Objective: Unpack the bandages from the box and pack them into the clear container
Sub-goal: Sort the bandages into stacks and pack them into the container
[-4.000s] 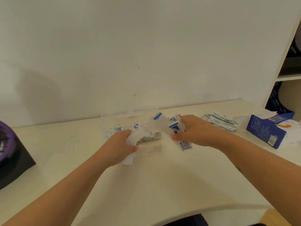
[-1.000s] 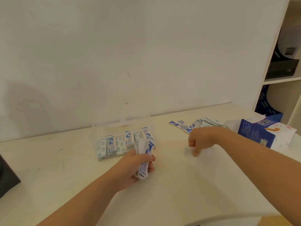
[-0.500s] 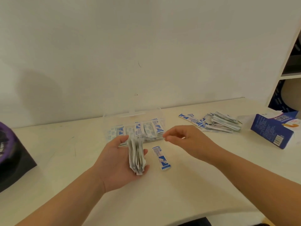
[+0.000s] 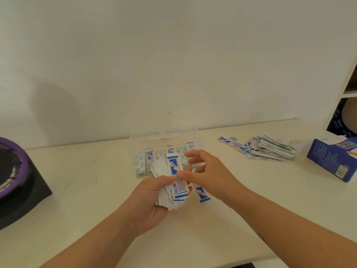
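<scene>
In my left hand [image 4: 148,200]: I'm gripping the bandage stack [image 4: 176,190], fingers curled.
Right hand [image 4: 208,175]: pinching its top strip, tidying.
Next: probably slotting it into the clear container [image 4: 154,141] just beyond.

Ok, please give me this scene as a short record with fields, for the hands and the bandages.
left hand: grips a stack of bandages
right hand: pinches the top bandage of that stack
clear container: open, bandages inside, behind the hands
single bandage: flat on the table beside the stack
bandage pile: right of container
blue box: far right
</scene>
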